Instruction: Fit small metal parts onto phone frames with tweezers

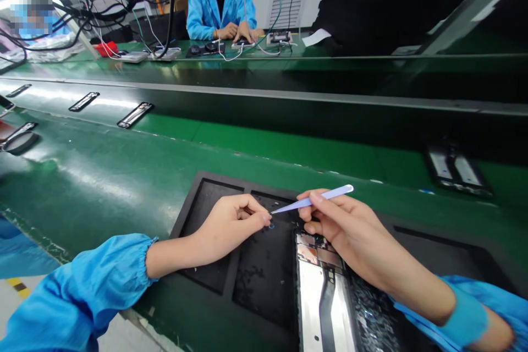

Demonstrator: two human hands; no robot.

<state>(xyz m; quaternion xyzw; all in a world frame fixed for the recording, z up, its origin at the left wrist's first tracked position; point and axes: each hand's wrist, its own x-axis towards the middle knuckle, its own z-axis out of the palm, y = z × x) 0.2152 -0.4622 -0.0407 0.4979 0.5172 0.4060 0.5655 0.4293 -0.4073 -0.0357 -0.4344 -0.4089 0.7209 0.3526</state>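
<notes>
My right hand (342, 220) pinches a pair of pale lavender tweezers (313, 198), their fine tip pointing left. That tip meets the fingertips of my left hand (235, 225), which are pressed together around something too small to make out. Both hands are above a black foam tray (264, 280) with sunken compartments. Below my right hand lies an opened phone body (328, 302), with copper-toned parts at its top and a silver plate crossed by a dark ribbon. To its right, a compartment holds many small shiny bits (371, 313).
Several opened phone bodies rest on the belt, one to the left (135, 115) and another phone body (457, 170) at the right. A round black-rimmed object (20, 142) sits far left. Across the line, a person in a blue jacket (223, 3) works among cables (171, 5).
</notes>
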